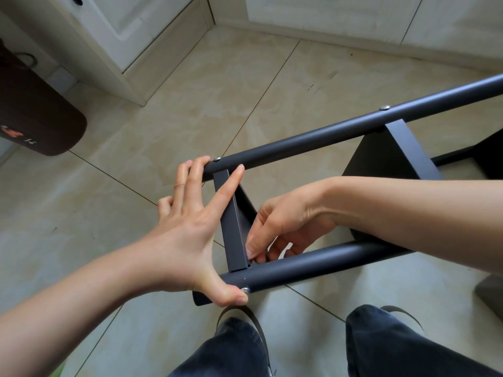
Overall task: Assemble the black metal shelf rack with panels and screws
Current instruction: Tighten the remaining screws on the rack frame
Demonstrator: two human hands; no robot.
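The black metal rack lies on its side over the tiled floor. Its far tube (340, 131) and near tube (313, 263) run from lower left to upper right. A black panel (232, 227) spans between them near their left ends, and a second panel (392, 156) sits further right. My left hand (190, 229) is spread across the end of the rack: fingers straight on the far tube, thumb pressing a silver screw (245, 290) in the near tube. My right hand (283, 227) reaches behind the first panel, fingertips pinching something small at its lower corner, hidden from view.
White cabinets (141, 36) line the back and left. A dark brown bag (35, 112) stands at the left edge. My knees in dark trousers (381, 341) are at the bottom. Silver screws (385, 107) show on the far tube. A grey object (492, 295) lies at the right edge.
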